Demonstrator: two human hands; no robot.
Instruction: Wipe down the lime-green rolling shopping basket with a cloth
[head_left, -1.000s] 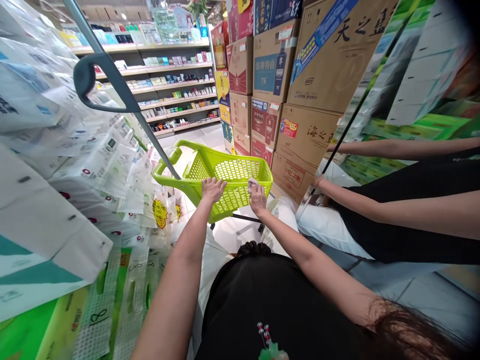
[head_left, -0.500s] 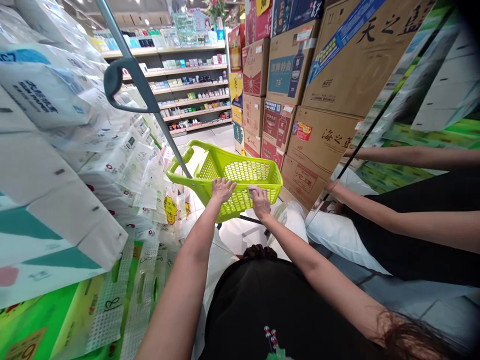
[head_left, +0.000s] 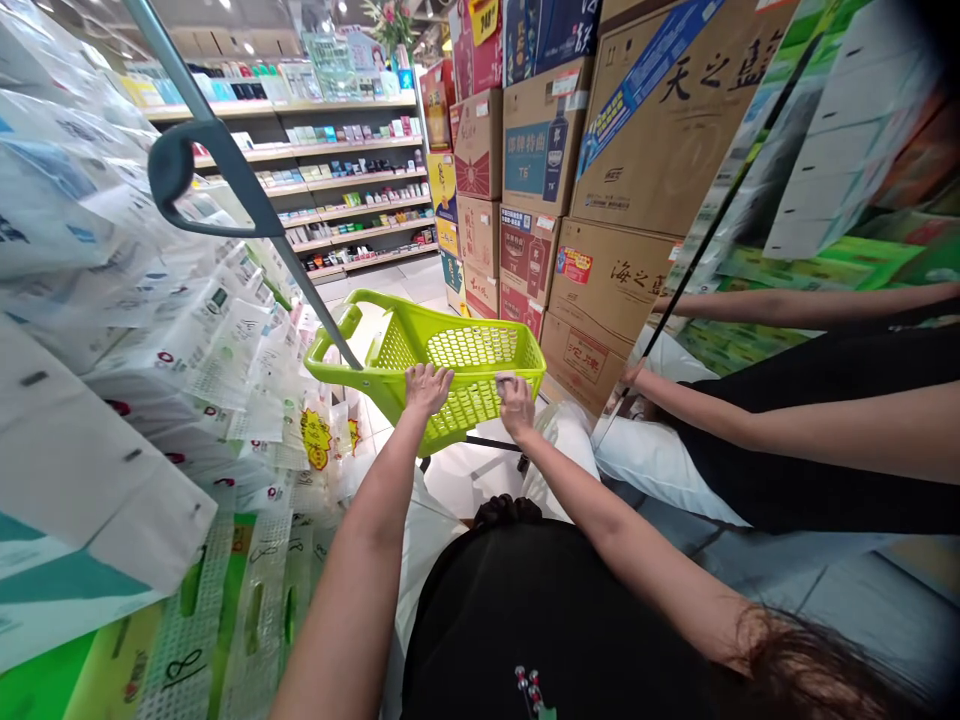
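A lime-green shopping cart basket (head_left: pixel 480 352) with perforated walls stands in front of me. A long grey handle pole (head_left: pixel 296 265) with a dark looped grip (head_left: pixel 180 180) slants up to the left from it. My left hand (head_left: pixel 429 387) is closed over the near rim, toward its left part. Pinched in my right hand (head_left: pixel 517 405) is a small pale cloth (head_left: pixel 504 380), pressed against the near rim close to the right end. The right fingertips are partly hidden. Nothing shows inside the basket from here.
Packs of tissue paper (head_left: pixel 217 320) pile up close on the left. Stacked cardboard cartons (head_left: pixel 630 150) stand at the right, beside a mirror (head_left: pixel 750 300) reflecting my arms. Shelves of small goods (head_left: pixel 352 180) stand behind the cart, on a tiled floor (head_left: pixel 405 280).
The whole view has shifted, so the cart, pole and cartons appear farther left. My left hand stays on the rim; my right hand with the cloth sits slightly nearer the basket's right end.
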